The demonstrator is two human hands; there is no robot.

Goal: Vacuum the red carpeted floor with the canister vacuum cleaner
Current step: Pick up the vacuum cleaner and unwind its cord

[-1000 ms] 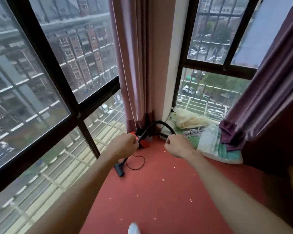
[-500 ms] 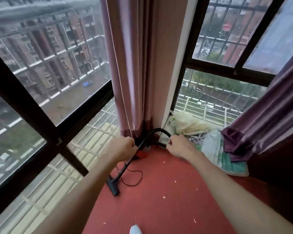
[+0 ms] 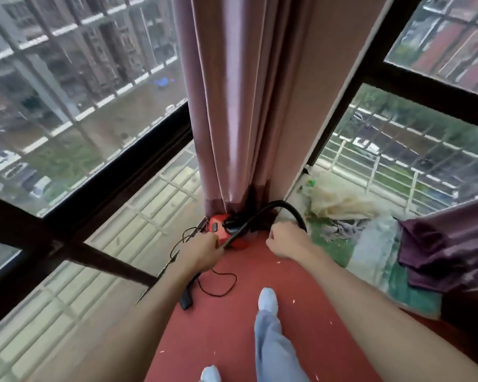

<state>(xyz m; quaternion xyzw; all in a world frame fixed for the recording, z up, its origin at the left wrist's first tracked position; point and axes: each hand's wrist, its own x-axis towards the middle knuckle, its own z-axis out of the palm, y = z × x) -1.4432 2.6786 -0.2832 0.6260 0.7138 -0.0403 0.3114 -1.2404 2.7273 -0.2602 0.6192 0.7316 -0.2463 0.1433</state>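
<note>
The nozzle is lying along the window frame. My left hand is gripping the wand. The red canister is sitting in the corner under the curtain. My right hand is clutching the hose. Red carpet is opening toward me.

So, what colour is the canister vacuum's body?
The canister vacuum body is red; the head view shows it best.

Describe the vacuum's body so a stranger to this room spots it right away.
Find the pink curtain hanging in the corner between the two windows. At its foot, on the red carpet, sits the canister: the only glossy red plastic body there, with a black hose arching out of it.
</note>
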